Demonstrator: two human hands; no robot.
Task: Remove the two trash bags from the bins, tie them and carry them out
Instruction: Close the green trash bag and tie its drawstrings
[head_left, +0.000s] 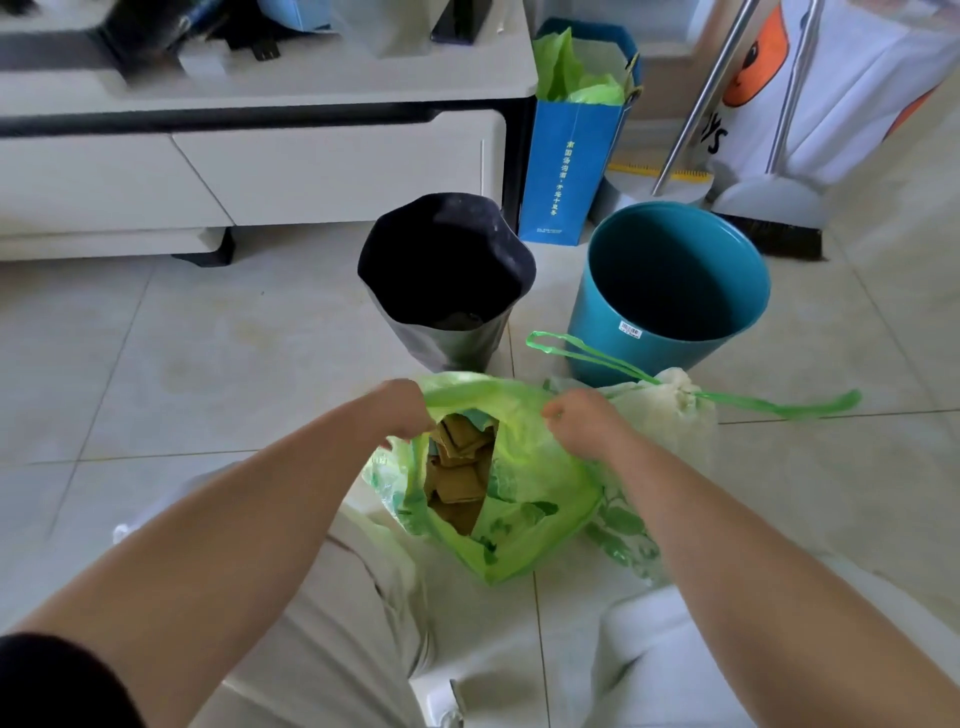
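A green trash bag (524, 499) stands on the floor in front of me, its mouth open over brown cardboard scraps. My left hand (402, 408) grips the bag's left rim. My right hand (584, 421) grips the right rim. Just behind it on the right lies a second, pale bag (670, 405), cinched shut, with a green drawstring (582, 353) trailing across the tiles. Beyond stand a black bin (447, 280) and a teal bin (670, 275), neither holding a bag.
A white low cabinet (249, 171) runs along the back left. A blue paper bag (566, 161) with green plastic inside stands beside it. A broom and dustpan (763, 208) lean at the back right. My knees are below the bag.
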